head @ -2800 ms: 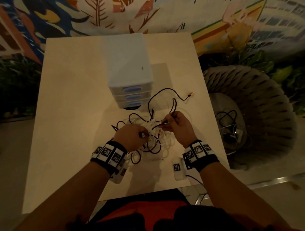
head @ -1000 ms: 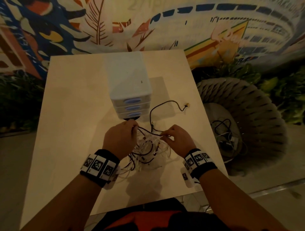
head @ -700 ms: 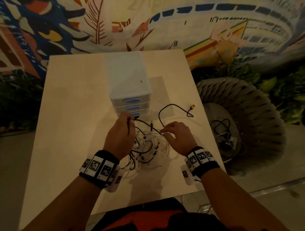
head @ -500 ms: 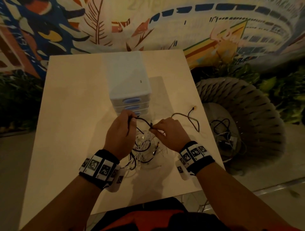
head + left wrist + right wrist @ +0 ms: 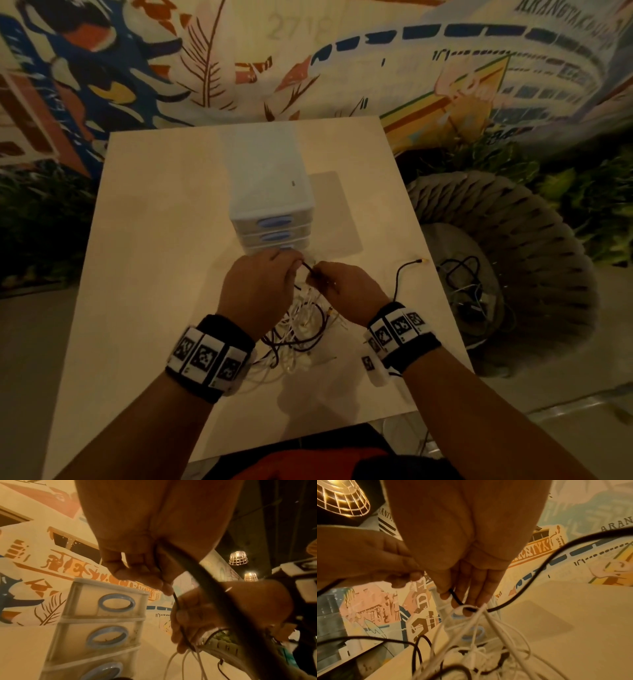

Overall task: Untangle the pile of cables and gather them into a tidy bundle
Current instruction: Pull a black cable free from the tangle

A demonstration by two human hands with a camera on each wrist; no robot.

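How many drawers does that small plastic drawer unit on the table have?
3, stacked one above another on the drawer unit: top drawer, middle drawer, bottom drawer, which the left hand partly covers in the head view.

Pretty dim, warm yellow light from cage lamps (image 5: 238, 558) overhead; soft shadow right of the drawers (image 5: 270, 192), edges warped, wrist shots blurry.

Pale square table (image 5: 154, 274), white three-drawer unit (image 5: 270, 202) mid-back, tangled black-and-white cable pile (image 5: 301, 329) at front.
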